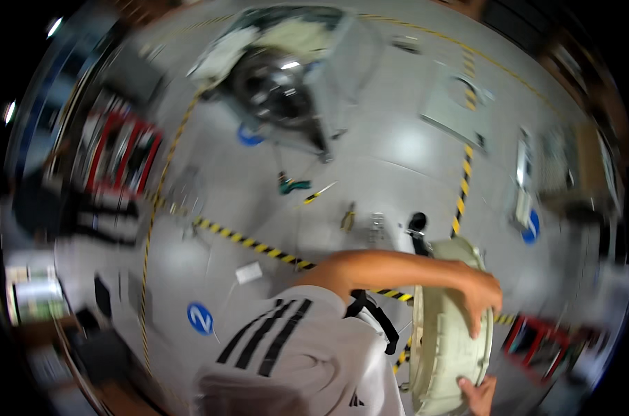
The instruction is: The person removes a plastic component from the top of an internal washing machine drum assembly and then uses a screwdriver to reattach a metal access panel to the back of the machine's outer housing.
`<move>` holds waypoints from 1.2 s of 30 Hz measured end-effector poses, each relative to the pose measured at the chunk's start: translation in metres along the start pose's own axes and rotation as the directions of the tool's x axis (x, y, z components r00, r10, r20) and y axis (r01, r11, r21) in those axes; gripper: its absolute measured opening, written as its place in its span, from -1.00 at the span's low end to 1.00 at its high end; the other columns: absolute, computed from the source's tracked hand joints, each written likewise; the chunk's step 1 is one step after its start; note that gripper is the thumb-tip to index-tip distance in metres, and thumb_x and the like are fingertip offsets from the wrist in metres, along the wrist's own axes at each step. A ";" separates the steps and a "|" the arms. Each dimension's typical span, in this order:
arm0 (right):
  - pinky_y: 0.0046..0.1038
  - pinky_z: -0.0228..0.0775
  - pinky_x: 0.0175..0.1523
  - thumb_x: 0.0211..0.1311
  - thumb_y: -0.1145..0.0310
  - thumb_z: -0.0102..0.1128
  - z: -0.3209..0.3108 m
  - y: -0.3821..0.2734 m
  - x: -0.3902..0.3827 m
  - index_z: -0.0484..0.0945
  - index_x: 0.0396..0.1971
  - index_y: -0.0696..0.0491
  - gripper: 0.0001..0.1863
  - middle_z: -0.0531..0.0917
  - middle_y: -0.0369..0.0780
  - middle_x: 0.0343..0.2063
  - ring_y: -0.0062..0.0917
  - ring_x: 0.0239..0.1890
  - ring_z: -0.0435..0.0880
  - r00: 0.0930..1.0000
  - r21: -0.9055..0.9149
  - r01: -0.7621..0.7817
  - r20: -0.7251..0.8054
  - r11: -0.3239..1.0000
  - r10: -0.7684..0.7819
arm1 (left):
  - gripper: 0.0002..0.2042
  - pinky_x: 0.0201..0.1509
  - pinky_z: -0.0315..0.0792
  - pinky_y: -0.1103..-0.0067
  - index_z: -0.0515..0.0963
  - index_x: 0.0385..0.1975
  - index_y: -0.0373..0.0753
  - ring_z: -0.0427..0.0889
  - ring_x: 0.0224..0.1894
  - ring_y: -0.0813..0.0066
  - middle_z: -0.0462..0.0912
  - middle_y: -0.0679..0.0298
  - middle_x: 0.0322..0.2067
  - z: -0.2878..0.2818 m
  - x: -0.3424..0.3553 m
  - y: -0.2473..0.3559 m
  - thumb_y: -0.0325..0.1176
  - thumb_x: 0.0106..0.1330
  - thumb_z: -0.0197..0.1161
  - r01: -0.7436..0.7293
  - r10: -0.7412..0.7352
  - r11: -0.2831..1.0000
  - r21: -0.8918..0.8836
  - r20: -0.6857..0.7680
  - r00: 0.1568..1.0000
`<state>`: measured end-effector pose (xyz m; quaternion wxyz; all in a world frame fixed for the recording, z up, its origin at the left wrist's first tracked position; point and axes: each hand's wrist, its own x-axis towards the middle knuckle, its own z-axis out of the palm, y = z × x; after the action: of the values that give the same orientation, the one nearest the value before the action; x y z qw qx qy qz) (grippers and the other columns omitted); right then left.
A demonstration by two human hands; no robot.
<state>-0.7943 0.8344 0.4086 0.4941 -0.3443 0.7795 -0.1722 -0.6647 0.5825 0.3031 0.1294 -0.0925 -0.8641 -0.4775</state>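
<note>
Cream plastic tub ring [445, 347], held on edge at five o'clock. Left hand [482, 297] clenched over its upper rim; right hand [478, 395] grasping its lower edge. Dismantled washing machine [287, 76] at twelve; hand tools [307, 188] on grey floor [398, 152] between.

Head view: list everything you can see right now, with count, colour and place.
Round ribbed tub part: one, cream, lower right, held on edge.
Dismantled washing machine: one, grey with shiny drum, top centre on floor.
Flat panel with round hole: one, grey, upper right floor.
Hand tools: a few, green and yellow, mid floor.
Hazard tape: yellow-black lines across grey floor.
Round floor markers: three, blue.
Red rack: one, left.
Left hand: on the part's upper rim.
Right hand: at its lower edge.
</note>
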 end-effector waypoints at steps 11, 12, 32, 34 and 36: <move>-0.57 0.33 -0.36 -0.04 0.46 0.35 -0.025 -0.092 0.052 0.44 -0.21 0.29 -0.61 0.52 -0.22 -0.39 -0.61 -0.46 0.44 0.964 -0.369 0.198 0.241 0.908 -0.112 | -0.33 0.01 0.19 0.45 0.60 -0.30 -0.23 0.58 -0.29 0.37 0.62 0.28 -0.48 -0.043 -0.098 0.050 0.20 -0.36 0.38 0.323 -0.286 0.946 0.008 -0.449 0.846; -0.57 0.33 -0.36 -0.04 0.46 0.35 -0.022 -0.100 0.058 0.43 -0.19 0.30 -0.59 0.53 -0.23 -0.40 -0.62 -0.46 0.44 0.945 -0.366 0.241 0.301 0.899 -0.131 | -0.34 0.01 0.18 0.44 0.60 -0.31 -0.22 0.58 -0.29 0.37 0.62 0.28 -0.49 -0.044 -0.106 0.054 0.21 -0.36 0.38 0.337 -0.283 0.941 0.022 -0.492 0.823; -0.56 0.37 -0.32 -0.13 0.41 0.39 0.156 -0.275 0.041 0.55 -0.43 0.31 -0.69 0.61 -0.21 -0.51 -0.61 -0.48 0.50 0.469 -0.181 0.786 0.798 0.591 -0.379 | -0.68 -0.06 0.36 0.47 0.55 -0.35 -0.28 0.49 -0.16 0.31 0.51 0.21 -0.26 0.048 -0.296 0.287 -0.25 -0.05 0.41 0.744 0.416 0.652 0.142 -0.888 -0.196; -0.55 0.37 -0.31 -0.15 0.40 0.42 0.193 -0.298 0.024 0.55 -0.44 0.30 -0.69 0.61 -0.21 -0.51 -0.61 -0.48 0.50 0.421 -0.171 0.825 0.821 0.538 -0.386 | -0.77 -0.16 0.39 0.52 0.55 -0.39 -0.29 0.53 -0.24 0.33 0.54 0.22 -0.32 0.074 -0.322 0.308 -0.34 -0.01 0.38 0.776 0.519 0.622 0.107 -0.798 -0.306; -0.55 0.37 -0.29 -0.19 0.39 0.46 0.223 -0.313 0.023 0.55 -0.46 0.27 -0.68 0.60 -0.23 -0.52 -0.61 -0.46 0.51 0.348 -0.067 0.857 0.806 0.511 -0.478 | -0.83 -0.23 0.41 0.55 0.55 -0.42 -0.29 0.55 -0.32 0.36 0.56 0.23 -0.38 0.107 -0.345 0.331 -0.41 0.02 0.35 0.802 0.575 0.598 0.000 -0.697 -0.429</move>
<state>-0.4876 0.6142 0.4833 0.5225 -0.7908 0.3182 -0.0204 -0.2574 0.8354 0.4064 0.7170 0.5639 -0.3973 0.1000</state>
